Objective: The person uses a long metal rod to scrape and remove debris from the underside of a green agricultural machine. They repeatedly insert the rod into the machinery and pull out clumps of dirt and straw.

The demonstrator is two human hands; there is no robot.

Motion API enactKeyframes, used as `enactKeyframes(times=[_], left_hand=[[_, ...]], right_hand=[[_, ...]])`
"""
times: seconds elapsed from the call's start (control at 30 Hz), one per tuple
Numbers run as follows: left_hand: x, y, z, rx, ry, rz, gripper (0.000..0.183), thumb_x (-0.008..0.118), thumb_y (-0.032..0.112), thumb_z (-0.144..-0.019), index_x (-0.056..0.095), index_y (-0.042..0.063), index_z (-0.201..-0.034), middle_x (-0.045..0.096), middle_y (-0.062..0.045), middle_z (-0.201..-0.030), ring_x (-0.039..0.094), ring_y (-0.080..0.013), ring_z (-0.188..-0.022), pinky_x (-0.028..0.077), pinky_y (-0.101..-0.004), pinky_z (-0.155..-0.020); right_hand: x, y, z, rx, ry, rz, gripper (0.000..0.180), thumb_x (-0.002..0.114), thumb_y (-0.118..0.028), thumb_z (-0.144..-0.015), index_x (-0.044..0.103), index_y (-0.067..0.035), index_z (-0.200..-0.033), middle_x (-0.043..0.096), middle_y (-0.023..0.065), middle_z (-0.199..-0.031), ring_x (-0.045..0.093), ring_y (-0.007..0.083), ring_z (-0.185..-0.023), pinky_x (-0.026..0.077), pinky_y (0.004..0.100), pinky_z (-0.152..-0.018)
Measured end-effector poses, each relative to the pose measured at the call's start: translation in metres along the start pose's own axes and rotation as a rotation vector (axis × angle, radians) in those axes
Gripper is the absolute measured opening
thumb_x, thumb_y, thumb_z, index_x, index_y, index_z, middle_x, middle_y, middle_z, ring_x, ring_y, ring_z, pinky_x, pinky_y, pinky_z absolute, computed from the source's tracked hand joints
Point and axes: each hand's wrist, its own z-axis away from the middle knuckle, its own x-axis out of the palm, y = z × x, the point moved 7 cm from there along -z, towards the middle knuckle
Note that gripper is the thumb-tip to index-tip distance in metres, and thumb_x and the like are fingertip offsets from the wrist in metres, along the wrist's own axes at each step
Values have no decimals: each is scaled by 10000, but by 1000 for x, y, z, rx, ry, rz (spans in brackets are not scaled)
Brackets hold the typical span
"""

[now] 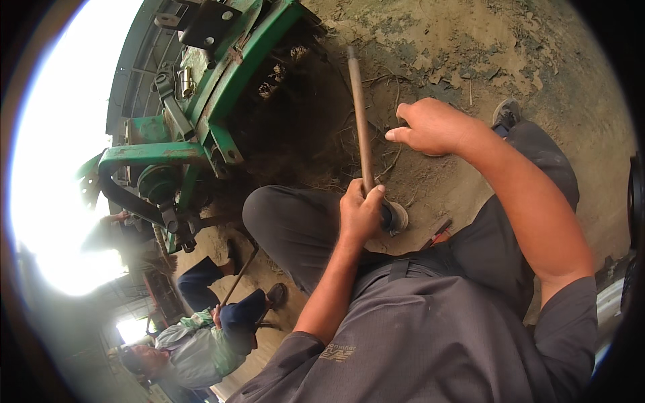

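My left hand [360, 209] is closed around the lower part of a long brownish rod or pipe [359, 111], with a narrower grey tip at its far end. The rod slants away over the soil, beside the dark underside of a green farm implement [237, 85]. To the right of the rod, my right hand [433, 126] hangs with thumb and forefinger apart and nothing visible between them; its other fingers are partly hidden. A narrow dark object with red on it [439, 234] lies on the ground between my legs.
Dried soil and roots [398, 156] cover the ground around my shoes. The implement's green frame and bent bar [151, 153] stand at the left. Another person [201, 342] sits at the lower left, one hand at a thin bar [239, 277]. Bright light washes out the far left.
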Motion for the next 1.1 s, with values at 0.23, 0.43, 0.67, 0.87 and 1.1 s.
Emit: enactKeyframes(times=[0.23, 0.43, 0.67, 0.87, 1.1], left_hand=[[31, 14, 35, 229, -125, -249, 376, 701, 278, -915, 602, -24, -1116, 716, -257, -860, 725, -404, -837, 547, -481, -738], [47, 36, 52, 292, -175, -230, 451, 700, 293, -917, 574, -27, -1210, 714, -266, -948, 719, -404, -904, 547, -467, -796], [56, 45, 41, 379, -393, -16, 551, 714, 282, -983, 531, -28, -1399, 712, -139, -1088, 658, -148, -847, 564, -339, -747], [50, 29, 19, 219, -384, 127, 462, 692, 273, -1019, 590, -38, -1345, 720, -135, -1112, 666, -135, -804, 565, -308, -708], [-48, 58, -113, 187, 188, 421, 405, 634, 61, -961, 595, -84, -1336, 710, -176, -1154, 695, -179, -853, 579, -309, -724]], right_hand=[[54, -1, 23, 252, -207, -273, 683, 748, -512, -929, 501, 91, -1134, 699, 199, -907, 718, 210, -675, 579, 364, -584], [52, 10, 51, 357, 8, -507, 624, 813, -346, -893, 494, 148, -1102, 709, 179, -767, 711, 215, -605, 578, 346, -497], [52, 34, 25, 499, 90, -295, 457, 765, -139, -827, 566, 125, -1144, 745, 230, -875, 749, 291, -694, 603, 417, -580], [33, 60, 3, 585, 62, -415, 452, 713, -102, -799, 577, 103, -1178, 727, 254, -964, 752, 315, -821, 610, 434, -661], [-40, 63, 10, 477, 129, -692, 717, 690, -58, -900, 366, 130, -1511, 652, 155, -1012, 642, 138, -679, 560, 292, -524]])
